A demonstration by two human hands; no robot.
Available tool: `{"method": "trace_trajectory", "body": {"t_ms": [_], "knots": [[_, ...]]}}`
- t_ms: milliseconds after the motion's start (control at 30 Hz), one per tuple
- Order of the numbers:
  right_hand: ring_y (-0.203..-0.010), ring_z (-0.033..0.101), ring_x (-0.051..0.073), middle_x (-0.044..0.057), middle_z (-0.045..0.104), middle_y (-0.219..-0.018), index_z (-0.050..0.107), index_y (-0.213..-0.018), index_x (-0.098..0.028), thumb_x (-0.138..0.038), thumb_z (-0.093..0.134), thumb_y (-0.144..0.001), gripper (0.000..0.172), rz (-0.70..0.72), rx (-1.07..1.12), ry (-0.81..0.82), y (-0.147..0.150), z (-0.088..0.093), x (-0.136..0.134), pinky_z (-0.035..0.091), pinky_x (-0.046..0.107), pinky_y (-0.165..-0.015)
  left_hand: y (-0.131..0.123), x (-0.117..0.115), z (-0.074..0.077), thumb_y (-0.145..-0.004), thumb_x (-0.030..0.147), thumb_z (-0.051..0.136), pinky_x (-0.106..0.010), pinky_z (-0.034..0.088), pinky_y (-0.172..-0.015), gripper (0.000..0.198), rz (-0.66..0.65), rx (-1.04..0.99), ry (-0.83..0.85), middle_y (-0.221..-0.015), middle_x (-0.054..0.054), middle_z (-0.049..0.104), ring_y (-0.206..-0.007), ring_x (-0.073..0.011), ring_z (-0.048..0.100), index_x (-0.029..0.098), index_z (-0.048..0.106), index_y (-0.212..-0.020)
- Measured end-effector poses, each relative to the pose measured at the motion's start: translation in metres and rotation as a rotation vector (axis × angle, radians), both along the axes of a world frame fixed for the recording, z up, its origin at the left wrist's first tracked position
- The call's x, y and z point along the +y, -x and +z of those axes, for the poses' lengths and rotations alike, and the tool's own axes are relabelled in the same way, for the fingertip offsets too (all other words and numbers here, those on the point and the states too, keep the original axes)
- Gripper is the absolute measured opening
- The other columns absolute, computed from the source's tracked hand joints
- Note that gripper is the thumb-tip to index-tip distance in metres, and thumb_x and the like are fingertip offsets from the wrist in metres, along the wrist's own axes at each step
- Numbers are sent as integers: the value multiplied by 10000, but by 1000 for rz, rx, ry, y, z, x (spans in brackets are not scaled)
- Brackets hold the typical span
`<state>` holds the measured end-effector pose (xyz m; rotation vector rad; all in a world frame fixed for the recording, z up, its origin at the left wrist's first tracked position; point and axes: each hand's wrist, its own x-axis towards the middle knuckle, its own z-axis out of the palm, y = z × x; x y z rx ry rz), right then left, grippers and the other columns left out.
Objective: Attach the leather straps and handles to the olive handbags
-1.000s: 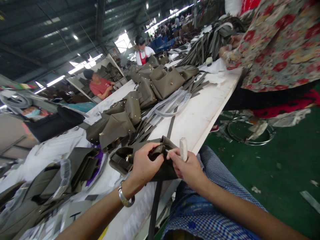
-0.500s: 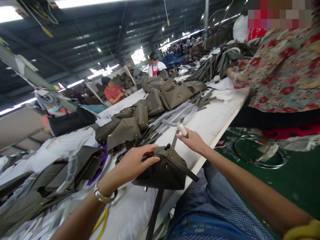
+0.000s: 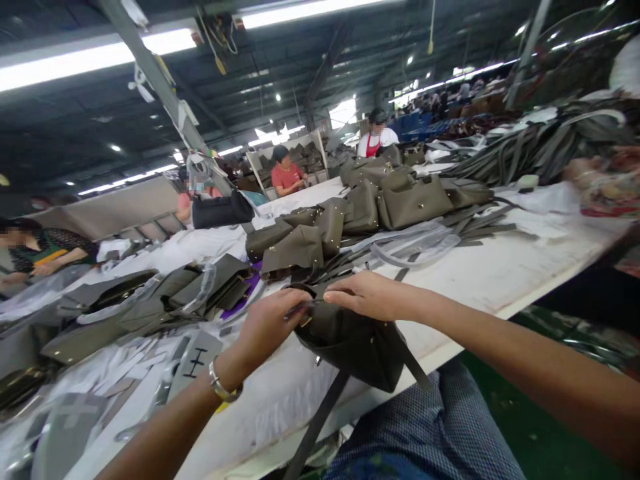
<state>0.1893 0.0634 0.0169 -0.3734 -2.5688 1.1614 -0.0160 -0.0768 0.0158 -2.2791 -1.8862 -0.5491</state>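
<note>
Hands, head view: the left hand (image 3: 267, 327) is pinching the upper edge of the olive bag (image 3: 350, 353) between thumb and fingers; the right hand (image 3: 370, 293) is resting half-curled on its top, grip or no grip impossible to tell. The bag is sitting at the near edge of the white desk (image 3: 493, 270), a strap (image 3: 317, 417) trailing over. Handling of the opening is apparently going on, probably calling next for a steady left hold.
</note>
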Motion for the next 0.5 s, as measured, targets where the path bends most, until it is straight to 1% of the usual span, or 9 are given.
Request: {"method": "trace_trajectory", "body": {"t_ms": [67,100,133,200,233,300,367,433,500], "knots": [[-714,657,208,101,745,-862,723,-953,-159,-695,383,-912,636,96,-78,248,10,10,-5,463,291,-616,-6,1,5,-924,195,556,-314,517,-920,172,-37,99,-258,-1100,-60,731,-1013,-198,676,211,677,-1047],[-653,632,182,102,740,-854,707,-964,-158,-719,352,-907,666,147,-94,381,14,14,-6,443,273,-559,-9,3,8,-925,184,556,-330,492,-983,175,-76,122,-349,-1151,-61,718,-1076,-199,658,211,667,-1057],[-595,596,153,97,735,-841,693,-964,-159,-730,353,-900,668,194,-93,490,16,19,-6,414,252,-508,-10,4,11,-924,185,562,-339,469,-1025,168,-110,120,-405,-1196,-62,702,-1122,-199,640,212,658,-1059],[-493,485,96,68,714,-775,669,-912,-160,-714,445,-878,598,234,-54,593,17,27,-7,336,217,-435,-11,8,14,-909,222,595,-347,467,-1032,184,-100,36,-409,-1276,-65,662,-1151,-206,630,219,630,-1089],[-454,420,72,45,692,-725,655,-868,-158,-689,514,-860,549,222,-27,599,15,29,-6,292,206,-410,-8,10,15,-898,244,610,-350,483,-1008,248,-58,-41,-366,-1305,-68,643,-1137,-211,640,225,604,-1145],[-412,320,44,0,638,-646,634,-829,-154,-633,602,-838,480,174,16,582,7,33,-5,211,199,-387,0,13,13,-888,287,617,-346,513,-946,430,14,-222,-201,-1300,-72,643,-1082,-216,668,238,505,-1301],[-411,313,39,-20,597,-608,637,-843,-147,-594,601,-862,449,135,56,539,-4,35,-2,187,203,-397,14,13,10,-898,342,601,-330,526,-897,548,-10,-364,38,-1210,-65,693,-1023,-215,688,240,413,-1402],[-427,343,46,-26,569,-579,655,-868,-136,-573,578,-892,444,98,96,494,-17,35,2,207,208,-417,27,11,5,-920,421,564,-300,533,-831,503,-83,-411,251,-1076,-52,736,-947,-209,701,221,469,-1371],[-454,402,62,-10,572,-579,672,-856,-124,-584,565,-897,474,29,105,480,-27,37,7,276,210,-442,35,9,4,-964,466,470,-274,527,-759,409,-85,-372,315,-972,-41,743,-858,-192,701,206,575,-1261]]}}
